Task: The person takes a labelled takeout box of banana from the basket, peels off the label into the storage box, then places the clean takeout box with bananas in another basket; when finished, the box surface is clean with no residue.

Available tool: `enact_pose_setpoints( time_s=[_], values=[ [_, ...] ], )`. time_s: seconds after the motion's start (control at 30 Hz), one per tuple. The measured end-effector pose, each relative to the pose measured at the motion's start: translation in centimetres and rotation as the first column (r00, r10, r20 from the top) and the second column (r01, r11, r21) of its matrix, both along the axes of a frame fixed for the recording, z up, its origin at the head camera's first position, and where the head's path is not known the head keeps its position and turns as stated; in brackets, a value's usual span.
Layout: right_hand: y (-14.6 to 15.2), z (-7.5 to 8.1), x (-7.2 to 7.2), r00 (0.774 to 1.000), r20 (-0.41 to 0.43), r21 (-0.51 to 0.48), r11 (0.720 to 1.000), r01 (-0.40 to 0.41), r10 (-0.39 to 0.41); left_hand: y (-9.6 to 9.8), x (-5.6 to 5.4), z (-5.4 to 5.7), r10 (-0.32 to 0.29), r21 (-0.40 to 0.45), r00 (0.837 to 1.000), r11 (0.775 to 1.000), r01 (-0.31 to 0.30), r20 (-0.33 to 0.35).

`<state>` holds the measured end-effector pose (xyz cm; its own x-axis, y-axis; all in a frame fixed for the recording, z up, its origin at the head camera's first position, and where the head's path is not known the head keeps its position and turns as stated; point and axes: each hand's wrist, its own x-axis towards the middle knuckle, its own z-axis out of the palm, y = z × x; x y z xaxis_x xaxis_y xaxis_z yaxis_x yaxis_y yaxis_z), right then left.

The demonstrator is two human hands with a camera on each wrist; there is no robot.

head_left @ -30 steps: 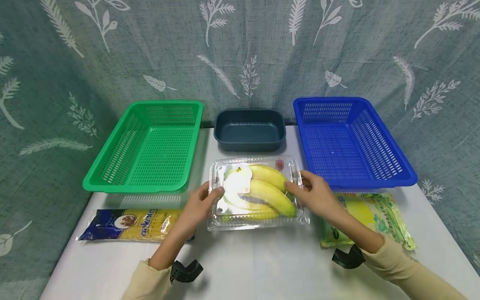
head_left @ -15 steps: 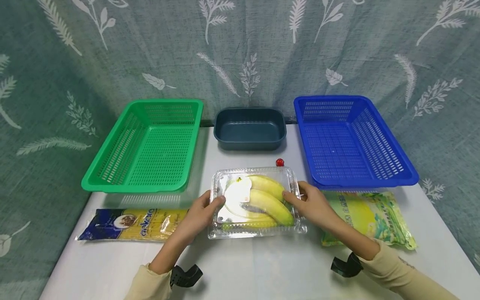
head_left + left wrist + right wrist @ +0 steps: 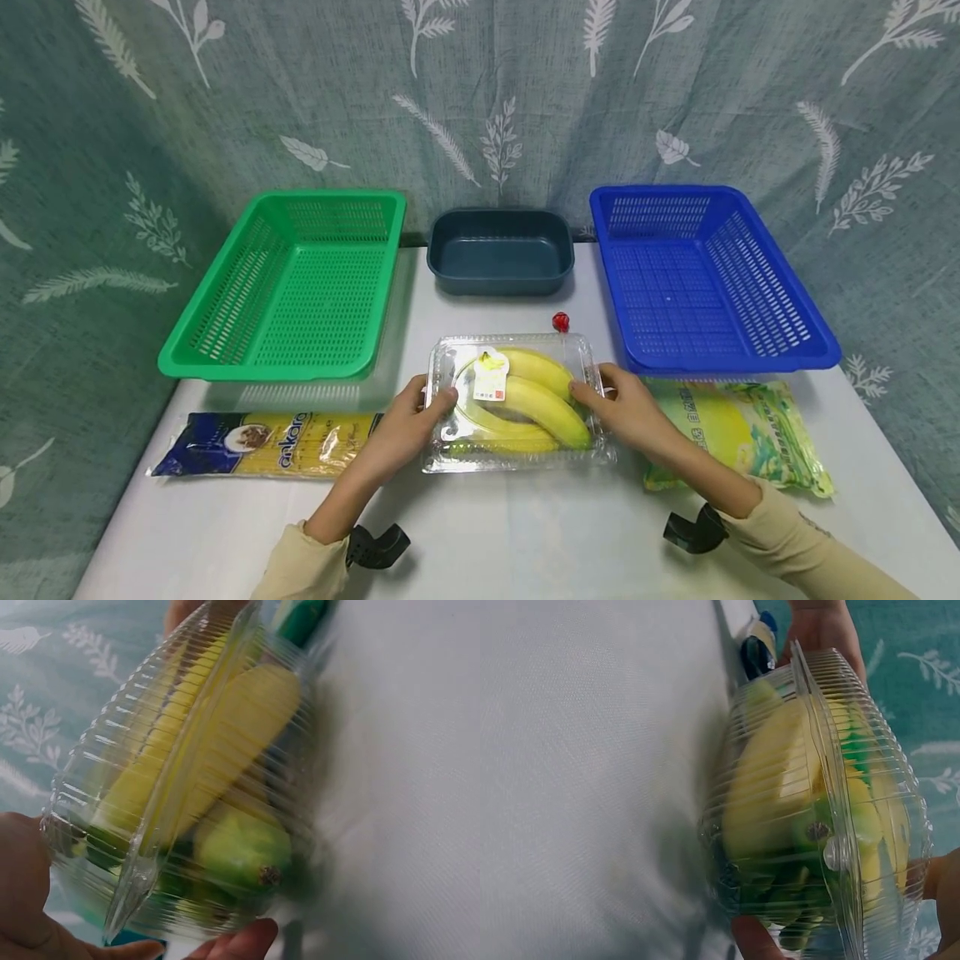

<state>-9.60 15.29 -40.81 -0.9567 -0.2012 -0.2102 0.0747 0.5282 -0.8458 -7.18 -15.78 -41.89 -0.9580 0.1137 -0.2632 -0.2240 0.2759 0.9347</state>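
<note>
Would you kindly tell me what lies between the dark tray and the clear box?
In the head view, a small red object lies between the tray and the box.

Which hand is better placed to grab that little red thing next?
Probably the right hand: it grips the clear box nearer the red thing than the left hand does. Both hands are occupied.

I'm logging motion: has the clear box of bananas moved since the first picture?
Yes: in the head view, the clear box has shifted down the picture, away from the dark tub, leaving the small red item uncovered.
</note>
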Motion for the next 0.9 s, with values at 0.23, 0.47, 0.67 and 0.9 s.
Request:
enact_pose_setpoints(
  time_s=[0.23, 0.47, 0.67, 0.9],
  values=[
    [0.0, 0.0, 0.3, 1.0, 0.014, 0.02, 1.0, 0.023, -0.023, 0.3, 0.0, 0.1, 0.01, -0.077, 1.0, 0.997, -0.012, -0.023],
    [0.2, 1.3, 1.3, 1.0, 0.012, 0.099, 0.995, -0.027, 0.026, 0.4, -0.1, 0.2, -0.003, -0.148, 0.999, 0.989, -0.004, -0.043],
    [0.1, 3.0, 2.4, 0.971, -0.179, 0.278, 0.955, -0.106, 0.16, 0.3, -0.2, 0.3, -0.011, -0.188, 0.999, 0.982, 0.002, -0.05],
    [-0.6, 4.9, 2.3, 0.889, -0.397, 0.347, 0.934, -0.085, 0.228, 0.3, -0.2, 0.1, -0.002, -0.178, 0.999, 0.984, -0.005, -0.04]
  ],
)
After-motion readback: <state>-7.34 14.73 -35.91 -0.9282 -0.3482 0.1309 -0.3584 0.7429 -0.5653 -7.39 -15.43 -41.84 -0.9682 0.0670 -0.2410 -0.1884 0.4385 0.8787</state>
